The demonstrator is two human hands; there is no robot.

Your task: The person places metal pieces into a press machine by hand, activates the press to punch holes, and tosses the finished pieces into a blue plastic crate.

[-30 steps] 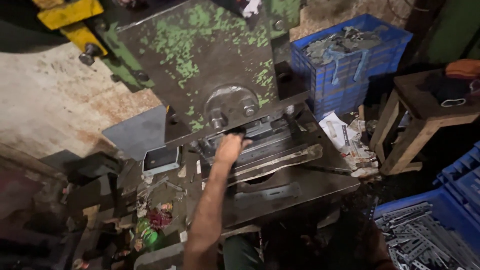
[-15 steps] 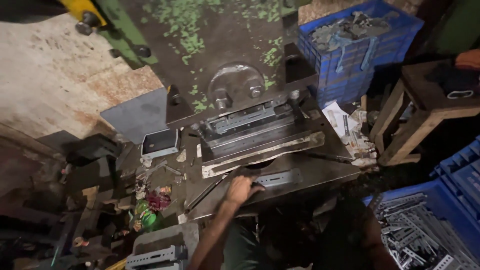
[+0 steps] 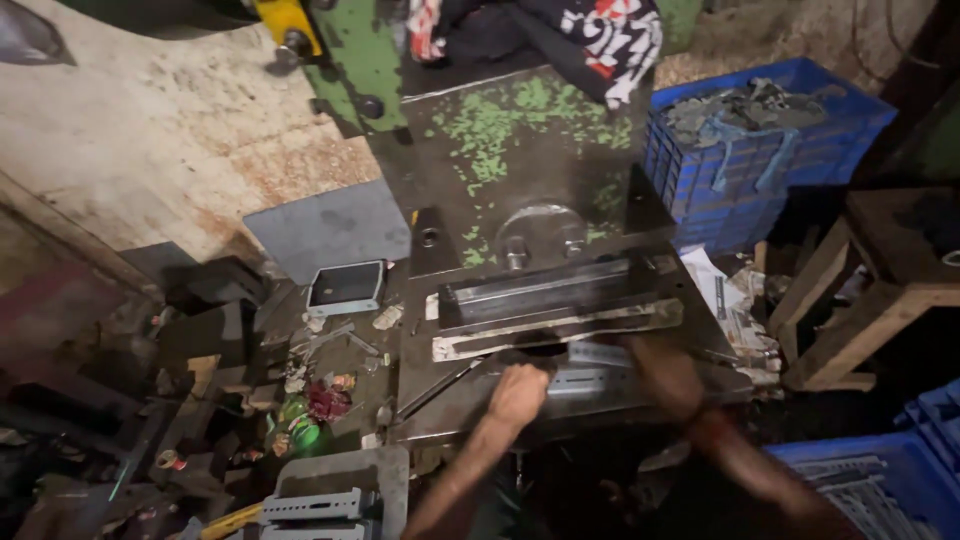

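- Since half a second ago a second hand has come into view: the right hand [image 3: 668, 375], blurred by motion, now lies over the right end of the slotted metal strip [image 3: 590, 381]; earlier only the left hand was at the press bed.
- The left hand [image 3: 517, 394] has stayed at the front edge of the press bed [image 3: 440, 415], curled into a loose fist at the strip's left end; whether it actually grips the strip cannot be told.
- How the right hand's fingers stand cannot be told through the blur.
- The strip lies flat across the front of the bed, just before the long die block [image 3: 556, 300].
- The view has tilted up: a dark cloth with white marks [image 3: 590, 35] now shows on top of the green-flecked machine.
- Blue plastic crate [image 3: 700, 190], upper right, holds grey metal scrap.
- Another blue crate [image 3: 880, 490], lower right, holds pale strips.
- Crumpled white printed paper [image 3: 722, 290] lies right of the bed.
- A small square grey tray [image 3: 345, 287] sits left of the die.
- A green round package [image 3: 298, 432] lies among clutter on the left.
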